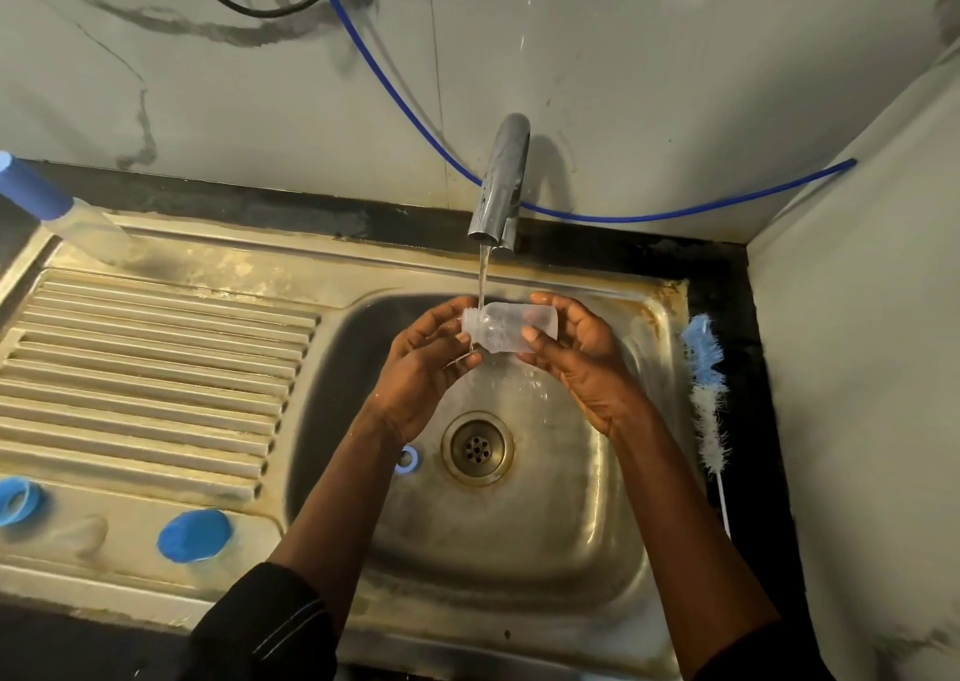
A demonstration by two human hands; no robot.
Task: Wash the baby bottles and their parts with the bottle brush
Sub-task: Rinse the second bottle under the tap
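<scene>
A small clear plastic baby bottle [511,329] with no cap lies on its side in the air over the sink basin [519,550], its open neck pointing left and its flat base right. It is wet, and the thin stream from the steel tap [500,181] falls on its neck end. The left hand [426,363] comes up from the near side, its thumb and curled fingers pinching the bottle's neck. The right hand [582,358] grips the base end, thumb pressed on the near wall and fingers wrapped round the far side. Both forearms are bare and wet, with dark sleeves pushed back. At the far left, a second bottle [52,207] with a blue collar stands tilted on the sink's ledge. On the near flat below the ribbed drainboard [156,368] lie a blue ring [15,501] and a blue cap [193,535], with a clear part between them too blurred to name. A small blue ring [408,459] sits in the basin just left of the drain [477,447]. The blue-and-white bottle brush [706,389] lies along the sink's right rim.
</scene>
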